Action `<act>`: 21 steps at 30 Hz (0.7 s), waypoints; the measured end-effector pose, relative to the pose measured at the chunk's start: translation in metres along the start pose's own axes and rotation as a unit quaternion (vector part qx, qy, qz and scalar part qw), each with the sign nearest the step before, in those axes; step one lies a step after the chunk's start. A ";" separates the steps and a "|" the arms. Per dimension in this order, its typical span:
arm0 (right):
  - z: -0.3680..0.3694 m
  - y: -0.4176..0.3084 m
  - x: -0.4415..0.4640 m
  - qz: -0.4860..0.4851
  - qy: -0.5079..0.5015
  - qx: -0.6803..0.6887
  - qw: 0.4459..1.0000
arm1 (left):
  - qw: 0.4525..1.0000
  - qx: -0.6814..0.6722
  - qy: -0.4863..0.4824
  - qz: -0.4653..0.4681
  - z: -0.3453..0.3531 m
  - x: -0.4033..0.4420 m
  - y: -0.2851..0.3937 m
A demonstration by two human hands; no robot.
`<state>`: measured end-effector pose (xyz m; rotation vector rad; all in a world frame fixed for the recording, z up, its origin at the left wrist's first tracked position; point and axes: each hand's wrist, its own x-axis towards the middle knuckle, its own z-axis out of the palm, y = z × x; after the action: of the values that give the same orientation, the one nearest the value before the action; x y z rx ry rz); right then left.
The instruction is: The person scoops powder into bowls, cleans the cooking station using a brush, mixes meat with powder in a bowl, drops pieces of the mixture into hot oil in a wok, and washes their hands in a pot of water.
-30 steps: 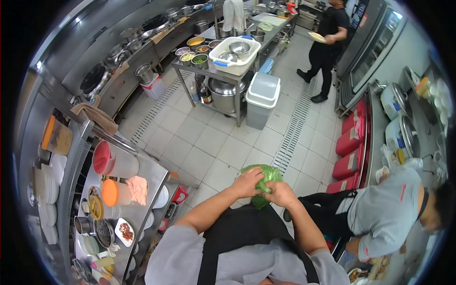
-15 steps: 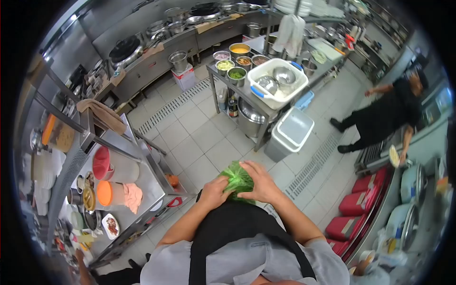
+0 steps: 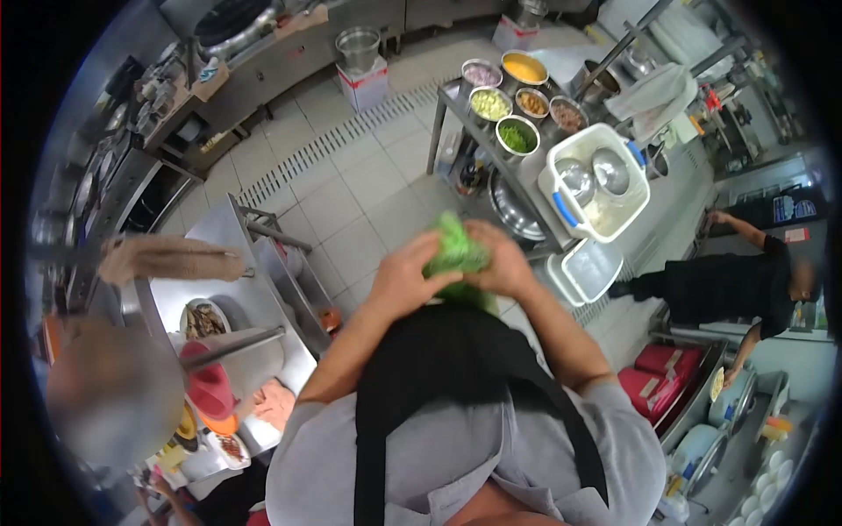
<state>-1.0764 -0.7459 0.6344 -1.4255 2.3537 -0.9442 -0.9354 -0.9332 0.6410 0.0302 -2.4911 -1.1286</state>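
My left hand (image 3: pixel 403 273) and my right hand (image 3: pixel 506 263) close on a crinkled, bright green leafy bundle (image 3: pixel 458 252) from its two sides. It is held in front of my black apron (image 3: pixel 438 351), at waist height above the floor. Blur keeps me from telling whether the leaves are bare or wrapped in plastic. Part of the bundle stands up between my fingers, while its lower part hangs down behind my hands.
Ahead right, a steel table (image 3: pixel 526 180) bears pots of chopped food and a white tub (image 3: pixel 554 188) with metal bowls. A lidded bin (image 3: pixel 586 272) stands below. Left is a steel counter (image 3: pixel 210 228) with a brown towel (image 3: pixel 175 259). Two people stand nearby, one right, one left.
My view has turned and moved forward, so the pot table is nearer. The bundle, still between both hands, is squeezed narrower and higher. A person's head now shows at the left counter.
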 end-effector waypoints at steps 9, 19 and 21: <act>-0.067 0.065 0.181 0.235 0.212 0.389 0.865 | 0.958 -0.216 0.103 -0.159 -0.089 0.189 -0.162; -0.071 0.205 0.436 0.225 0.199 0.193 0.934 | 0.775 0.173 -0.403 -0.455 -0.090 0.011 -0.503; -0.072 0.225 0.484 0.210 0.147 0.143 0.956 | 0.754 0.134 -0.388 -0.514 -0.109 0.019 -0.508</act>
<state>-1.5135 -1.0600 0.6095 -0.6770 2.4436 -1.3666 -0.9854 -1.3568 0.3441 1.4605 -3.4660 -1.2726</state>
